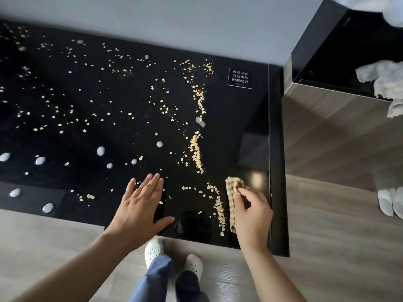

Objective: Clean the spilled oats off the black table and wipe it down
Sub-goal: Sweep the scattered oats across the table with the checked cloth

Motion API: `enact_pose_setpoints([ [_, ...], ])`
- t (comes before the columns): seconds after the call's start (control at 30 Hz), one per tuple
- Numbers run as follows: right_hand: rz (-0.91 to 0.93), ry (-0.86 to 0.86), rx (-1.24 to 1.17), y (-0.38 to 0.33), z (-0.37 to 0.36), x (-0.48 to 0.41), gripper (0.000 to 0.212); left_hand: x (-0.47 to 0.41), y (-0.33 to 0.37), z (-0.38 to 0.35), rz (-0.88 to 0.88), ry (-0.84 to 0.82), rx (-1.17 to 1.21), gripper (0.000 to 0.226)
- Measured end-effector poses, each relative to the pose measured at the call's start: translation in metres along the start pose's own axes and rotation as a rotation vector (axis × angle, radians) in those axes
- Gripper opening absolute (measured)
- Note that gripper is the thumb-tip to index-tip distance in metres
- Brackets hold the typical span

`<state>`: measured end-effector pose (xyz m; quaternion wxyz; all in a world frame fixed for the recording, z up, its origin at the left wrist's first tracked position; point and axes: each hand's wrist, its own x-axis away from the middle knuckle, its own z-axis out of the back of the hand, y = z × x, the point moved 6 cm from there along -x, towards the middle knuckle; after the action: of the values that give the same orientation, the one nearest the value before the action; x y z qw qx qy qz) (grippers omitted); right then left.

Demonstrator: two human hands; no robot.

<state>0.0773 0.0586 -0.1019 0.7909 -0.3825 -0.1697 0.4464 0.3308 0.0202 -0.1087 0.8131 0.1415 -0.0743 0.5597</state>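
From my remote seat I see the black table (250, 131) filling most of the view, its glossy surface strewn with oats (197, 153). The flakes lie thin and scattered over the left and far parts. Toward the right side they are gathered into three curved ridges, one behind another from the far edge to the front edge.

The left hand (139, 205) lies flat on the surface close to the front edge. Its fingers are straight and pressed together, its thumb is spread wide, and a few flakes lie beside the fingertips.

The right hand (250, 214) is near the front right corner. Its fingers are curled round a checked cloth (232, 192), which is bunched in the grip. The cloth's long edge touches the table just right of the nearest oat ridge.

Pale foamy blobs (100, 151) dot the left half and the front left edge, and one more lies between the two farther ridges. A small white-lettered label (239, 78) is stuck near the far right corner.

Below the front edge I see white clogs (153, 250) on a grey wood floor (327, 247). Beyond the right edge stands a wood-faced cabinet (327, 118) with fluffy white fabric (383, 79) hanging over it.
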Motion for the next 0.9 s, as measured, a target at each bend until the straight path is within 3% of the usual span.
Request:
enact_pose_setpoints([
  [0.1, 0.111, -0.071, 0.016, -0.017, -0.020, -0.006, 0.018, -0.002, 0.000, -0.001, -0.003, -0.005, -0.036, 0.099],
  [0.27, 0.259, -0.355, 0.046, -0.039, -0.054, -0.030, 0.014, -0.002, 0.000, -0.003, -0.015, 0.008, -0.029, 0.103],
  [0.37, 0.222, -0.233, 0.014, -0.040, -0.028, -0.036, 0.013, -0.001, -0.002, -0.005, -0.006, -0.021, -0.053, 0.101],
  [0.63, -0.117, 0.086, -0.003, 0.019, 0.043, 0.027, 0.016, 0.000, -0.004, -0.007, -0.029, -0.046, -0.066, 0.100],
  [0.9, -0.080, 0.241, 0.030, 0.013, 0.011, 0.056, 0.015, 0.001, -0.006, -0.011, -0.066, -0.021, -0.092, 0.101],
])
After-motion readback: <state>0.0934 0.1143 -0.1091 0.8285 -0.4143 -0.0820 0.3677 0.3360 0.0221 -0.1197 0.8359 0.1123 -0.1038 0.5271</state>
